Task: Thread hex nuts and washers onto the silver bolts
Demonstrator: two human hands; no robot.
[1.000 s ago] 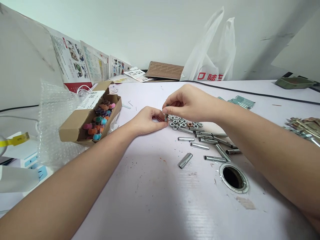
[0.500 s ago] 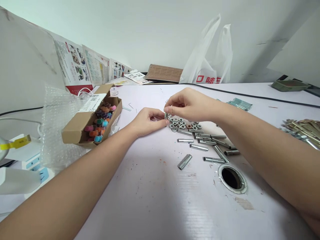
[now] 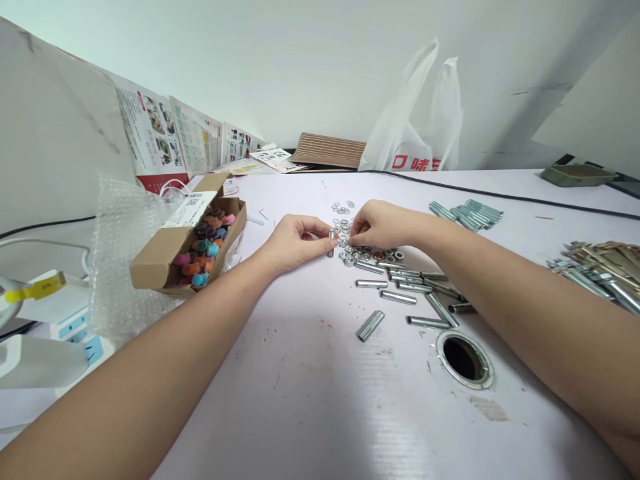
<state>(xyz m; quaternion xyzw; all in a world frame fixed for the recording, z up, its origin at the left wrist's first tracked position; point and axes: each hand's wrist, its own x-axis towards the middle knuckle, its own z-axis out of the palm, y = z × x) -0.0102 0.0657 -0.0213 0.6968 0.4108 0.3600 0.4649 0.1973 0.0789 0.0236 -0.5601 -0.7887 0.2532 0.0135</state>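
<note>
My left hand grips a small metal sleeve, held upright between thumb and fingers just over the table. To its right my right hand is down at the pile of hex nuts, thumb and fingertips pinched together at its left edge. What lies in that pinch, if anything, is too small to tell. Flat ring washers are scattered beyond and between the hands. Several metal tubes lie loose in front of the nuts, below my right forearm.
At left, an open cardboard box holds colourful capped pieces beside bubble wrap. Threaded rods lie behind my right arm, long bolts at far right. A round hole opens in the tabletop. A black cable crosses the back.
My right hand has moved from above the sleeve in my left hand down and right to the nuts and washers. The left hand has stayed in place with the sleeve.
</note>
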